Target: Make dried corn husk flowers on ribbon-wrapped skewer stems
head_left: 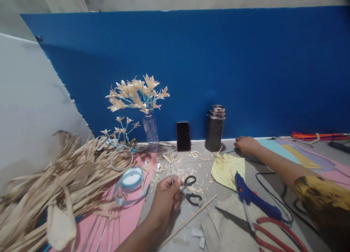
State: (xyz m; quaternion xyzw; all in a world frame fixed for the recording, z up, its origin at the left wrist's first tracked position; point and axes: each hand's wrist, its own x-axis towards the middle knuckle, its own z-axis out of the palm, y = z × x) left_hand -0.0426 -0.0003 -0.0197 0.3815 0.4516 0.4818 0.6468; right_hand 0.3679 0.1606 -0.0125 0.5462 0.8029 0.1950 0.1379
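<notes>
**Small flower (170, 158) upright in left hand (165, 197)**

The left hand pinched the blue-wrapped stem (172, 172), bloom clear above it, nearer than the phone (183, 136). The right hand (246, 146) was beside the flask (215, 130) — could not tell whether it gripped anything. Judged best: light pinch low down, petals untouched. Black-handled scissors (201, 200) lay at the left hand, touching or nearly so. Glue gun (259, 203) and cord (265, 173) sat nearer than the right forearm — a likely snag.

My left hand (167, 196) pinches below centre; from lower right, my right forearm (280, 166) slants up to my outstretched right hand (248, 146).
</notes>
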